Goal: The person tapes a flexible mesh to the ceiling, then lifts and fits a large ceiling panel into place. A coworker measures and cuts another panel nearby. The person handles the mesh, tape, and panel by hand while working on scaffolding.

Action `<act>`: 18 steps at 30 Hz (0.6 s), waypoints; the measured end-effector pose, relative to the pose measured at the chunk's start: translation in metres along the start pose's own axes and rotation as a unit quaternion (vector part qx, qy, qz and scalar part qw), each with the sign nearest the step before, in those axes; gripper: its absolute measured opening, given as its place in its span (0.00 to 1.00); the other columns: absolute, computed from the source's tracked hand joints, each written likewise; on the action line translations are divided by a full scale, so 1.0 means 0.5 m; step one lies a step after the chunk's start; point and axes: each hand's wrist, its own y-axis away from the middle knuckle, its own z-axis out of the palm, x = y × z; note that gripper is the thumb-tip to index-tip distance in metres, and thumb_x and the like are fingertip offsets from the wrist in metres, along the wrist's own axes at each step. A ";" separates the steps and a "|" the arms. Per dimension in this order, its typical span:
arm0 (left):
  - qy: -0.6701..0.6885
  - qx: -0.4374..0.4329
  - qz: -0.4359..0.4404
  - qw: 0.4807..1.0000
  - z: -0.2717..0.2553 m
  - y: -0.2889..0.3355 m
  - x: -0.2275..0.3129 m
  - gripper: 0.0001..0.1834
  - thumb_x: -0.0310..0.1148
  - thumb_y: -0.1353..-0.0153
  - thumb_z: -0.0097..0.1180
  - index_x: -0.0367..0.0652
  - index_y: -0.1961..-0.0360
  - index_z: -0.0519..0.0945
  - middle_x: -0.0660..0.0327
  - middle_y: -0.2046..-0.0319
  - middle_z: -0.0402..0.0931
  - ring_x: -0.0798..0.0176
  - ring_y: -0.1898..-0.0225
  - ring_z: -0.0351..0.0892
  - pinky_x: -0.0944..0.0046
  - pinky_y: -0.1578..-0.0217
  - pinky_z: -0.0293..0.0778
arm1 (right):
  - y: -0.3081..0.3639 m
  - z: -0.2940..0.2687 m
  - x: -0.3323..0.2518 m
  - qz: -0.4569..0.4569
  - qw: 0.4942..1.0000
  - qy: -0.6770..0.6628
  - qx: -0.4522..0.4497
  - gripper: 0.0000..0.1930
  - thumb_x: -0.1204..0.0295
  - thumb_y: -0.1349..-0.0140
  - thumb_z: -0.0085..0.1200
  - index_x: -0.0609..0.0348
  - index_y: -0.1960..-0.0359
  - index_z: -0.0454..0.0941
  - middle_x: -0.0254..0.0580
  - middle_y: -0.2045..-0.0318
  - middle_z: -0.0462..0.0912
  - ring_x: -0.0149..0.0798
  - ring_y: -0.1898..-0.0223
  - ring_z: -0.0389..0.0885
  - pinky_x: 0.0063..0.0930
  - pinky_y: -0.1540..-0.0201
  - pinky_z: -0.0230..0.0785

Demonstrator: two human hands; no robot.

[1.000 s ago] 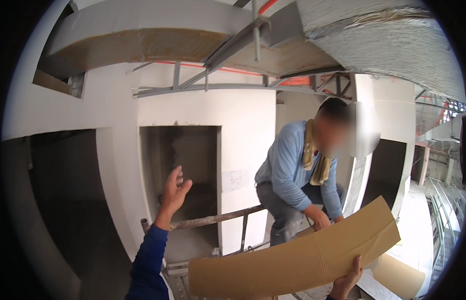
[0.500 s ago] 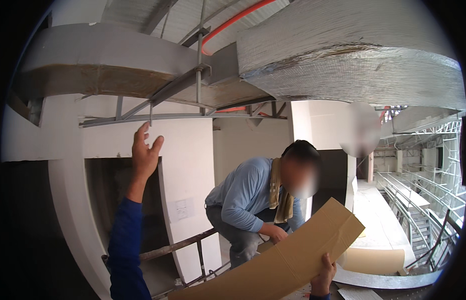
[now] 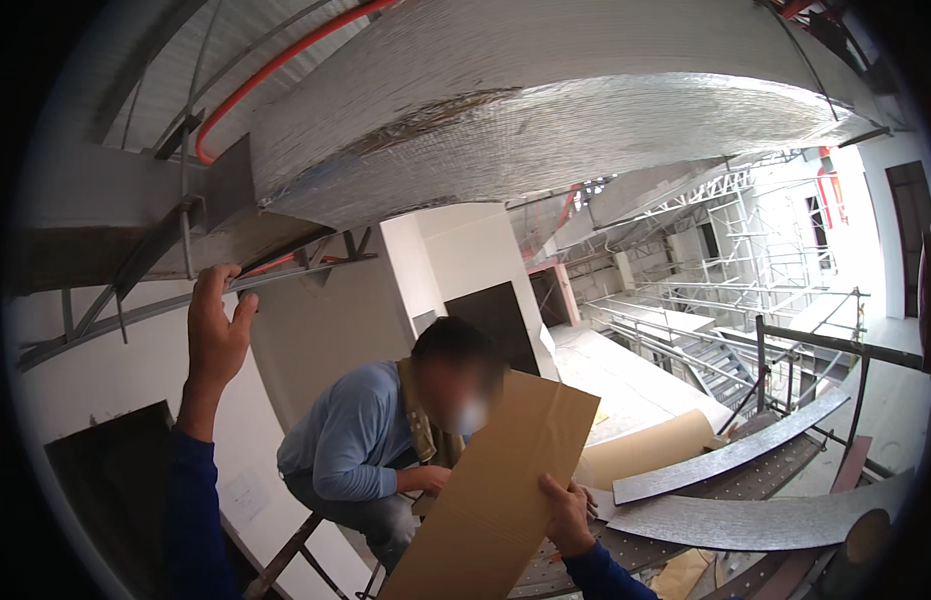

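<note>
A long brown sheet of cardboard (image 3: 491, 470) slants upward in front of me, its lower end cut off by the picture's edge. My right hand (image 3: 568, 515) grips its right edge, thumb on the near face; its fingers are partly hidden. On the left, my left hand (image 3: 218, 330) is raised with thumb and fingers apart and nothing in it. Its fingertips appear close to the steel ceiling framing (image 3: 276, 272), though I cannot tell if they touch. Behind the cardboard crouches a co-worker (image 3: 351, 430) in a light blue shirt, whose hand (image 3: 434, 480) is partly hidden by the sheet.
A foil-wrapped duct (image 3: 546, 140) passes overhead. To the right, silvery insulation strips (image 3: 736, 455) lie across a perforated scaffold platform (image 3: 666, 490), beside a curved brown sheet (image 3: 651, 450). Metal railing (image 3: 836, 345) borders the far right, and a dark rail (image 3: 286, 555) stands at lower left.
My view has swung right, showing more of the platform and strips. The cardboard stands more steeply, still in my right hand. My left hand stays raised and open.
</note>
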 end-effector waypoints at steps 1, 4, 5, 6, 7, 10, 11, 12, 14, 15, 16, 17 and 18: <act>0.016 0.006 0.034 0.999 0.020 -0.021 -0.011 0.19 0.26 0.37 0.62 0.37 0.45 0.73 0.49 0.50 0.76 0.46 0.46 0.77 0.51 0.43 0.71 | -0.001 0.001 -0.003 0.004 1.000 0.004 0.009 0.19 0.73 0.32 0.63 0.70 0.43 0.77 0.47 0.52 0.86 0.40 0.56 0.87 0.33 0.52 0.82; -0.022 0.053 0.046 0.997 0.065 -0.074 -0.053 0.18 0.27 0.34 0.61 0.37 0.45 0.73 0.48 0.49 0.76 0.45 0.45 0.77 0.50 0.42 0.71 | -0.005 -0.002 -0.016 0.001 1.000 0.012 0.017 0.20 0.73 0.32 0.63 0.70 0.42 0.77 0.47 0.51 0.86 0.40 0.55 0.87 0.33 0.52 0.82; -0.029 0.076 0.052 0.995 0.074 -0.088 -0.066 0.17 0.27 0.33 0.60 0.38 0.45 0.74 0.49 0.50 0.76 0.45 0.45 0.77 0.50 0.42 0.72 | -0.006 -0.003 -0.021 0.006 1.000 0.012 0.023 0.20 0.73 0.32 0.63 0.70 0.42 0.77 0.47 0.51 0.86 0.40 0.55 0.87 0.32 0.52 0.82; -0.036 0.080 0.027 0.996 0.080 -0.099 -0.078 0.16 0.28 0.32 0.60 0.38 0.46 0.74 0.49 0.50 0.76 0.46 0.45 0.77 0.50 0.43 0.72 | -0.004 -0.004 -0.026 -0.004 1.000 0.005 0.010 0.20 0.73 0.32 0.63 0.70 0.42 0.76 0.47 0.51 0.86 0.40 0.55 0.88 0.33 0.52 0.83; -0.052 0.086 0.033 0.994 0.084 -0.107 -0.089 0.14 0.28 0.32 0.59 0.38 0.47 0.75 0.50 0.51 0.77 0.46 0.46 0.78 0.50 0.44 0.72 | -0.004 -0.006 -0.032 -0.009 1.000 -0.003 0.005 0.20 0.73 0.32 0.63 0.70 0.42 0.76 0.47 0.51 0.86 0.40 0.55 0.88 0.33 0.52 0.83; -0.089 0.101 0.005 0.991 0.092 -0.118 -0.108 0.09 0.30 0.29 0.58 0.39 0.52 0.77 0.53 0.57 0.80 0.49 0.50 0.80 0.50 0.49 0.73 | -0.003 -0.007 -0.046 -0.027 1.000 0.004 0.006 0.20 0.74 0.32 0.63 0.71 0.42 0.76 0.48 0.50 0.85 0.41 0.54 0.88 0.33 0.51 0.83; -0.083 0.099 -0.005 0.992 0.097 -0.118 -0.110 0.08 0.30 0.29 0.57 0.39 0.53 0.78 0.53 0.58 0.80 0.49 0.50 0.80 0.50 0.49 0.73 | -0.003 -0.007 -0.048 -0.031 0.999 0.006 0.006 0.20 0.74 0.32 0.63 0.71 0.41 0.76 0.49 0.50 0.85 0.41 0.54 0.88 0.34 0.51 0.83; -0.079 0.112 0.005 0.991 0.097 -0.117 -0.112 0.08 0.30 0.29 0.57 0.39 0.53 0.78 0.53 0.58 0.80 0.49 0.50 0.80 0.51 0.49 0.74 | -0.002 -0.007 -0.051 -0.029 0.999 0.018 0.008 0.20 0.75 0.32 0.63 0.71 0.41 0.76 0.49 0.50 0.85 0.41 0.54 0.87 0.33 0.51 0.83; -0.067 0.107 0.012 0.992 0.094 -0.119 -0.112 0.08 0.30 0.29 0.57 0.39 0.53 0.78 0.53 0.58 0.80 0.50 0.50 0.80 0.51 0.49 0.74 | -0.001 -0.004 -0.051 -0.013 0.999 0.028 0.015 0.20 0.75 0.32 0.62 0.71 0.41 0.76 0.50 0.49 0.85 0.42 0.53 0.87 0.33 0.50 0.83; -0.054 0.095 0.005 0.994 0.091 -0.124 -0.112 0.08 0.30 0.29 0.57 0.39 0.53 0.78 0.53 0.57 0.80 0.50 0.50 0.80 0.51 0.49 0.74 | -0.001 -0.002 -0.049 -0.018 0.999 0.031 0.010 0.20 0.75 0.32 0.63 0.71 0.41 0.76 0.50 0.49 0.85 0.41 0.54 0.87 0.33 0.50 0.83; -0.040 0.091 -0.021 0.995 0.090 -0.126 -0.111 0.08 0.30 0.29 0.58 0.40 0.53 0.78 0.52 0.56 0.80 0.50 0.50 0.80 0.51 0.49 0.74 | 0.000 -0.001 -0.045 -0.019 0.999 0.037 0.013 0.20 0.74 0.33 0.63 0.71 0.41 0.76 0.49 0.50 0.85 0.41 0.54 0.88 0.33 0.51 0.83; -0.047 0.078 -0.020 0.996 0.089 -0.126 -0.111 0.09 0.30 0.30 0.58 0.40 0.51 0.77 0.52 0.55 0.79 0.50 0.49 0.80 0.51 0.48 0.74 | 0.001 0.001 -0.040 -0.018 0.999 0.039 0.015 0.21 0.74 0.33 0.64 0.71 0.42 0.76 0.49 0.50 0.85 0.41 0.54 0.88 0.33 0.51 0.83; -0.053 0.074 -0.035 0.995 0.091 -0.123 -0.109 0.11 0.30 0.30 0.58 0.40 0.50 0.77 0.52 0.53 0.79 0.50 0.47 0.80 0.51 0.48 0.74 | 0.001 0.002 -0.035 -0.019 0.999 0.041 0.018 0.21 0.74 0.33 0.64 0.71 0.42 0.76 0.48 0.50 0.85 0.41 0.55 0.88 0.32 0.51 0.83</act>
